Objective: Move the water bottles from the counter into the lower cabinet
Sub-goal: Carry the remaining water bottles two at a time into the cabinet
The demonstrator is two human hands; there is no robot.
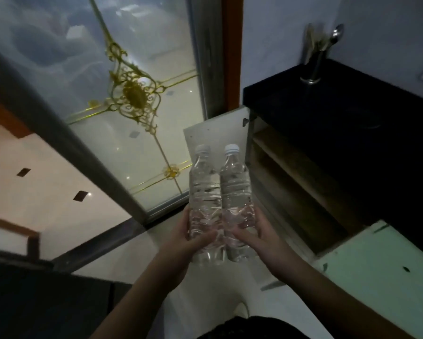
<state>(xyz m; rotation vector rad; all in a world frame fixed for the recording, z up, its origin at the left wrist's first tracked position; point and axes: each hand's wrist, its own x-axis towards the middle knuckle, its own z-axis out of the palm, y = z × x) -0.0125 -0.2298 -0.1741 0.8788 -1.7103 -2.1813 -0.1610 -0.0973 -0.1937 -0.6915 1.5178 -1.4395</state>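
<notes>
Got one water bottle (206,204) gripped in my left hand (181,243) and another bottle (237,201) in my right hand (261,238), side by side, so I'd swing them right and go low into the open cabinet (291,179) without clipping the shelf (303,165).

Dim room: frosted glass door (132,99) with gold ornament, pale tiled floor (46,182).

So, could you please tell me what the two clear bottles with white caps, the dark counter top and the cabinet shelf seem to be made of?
The two clear water bottles look like thin, ribbed, glossy plastic: see-through, with white screw caps. The black counter top looks like smooth polished stone or laminate; the dim light leaves that open. The brown cabinet shelf seems matt wood or board, with a faint grain.
</notes>
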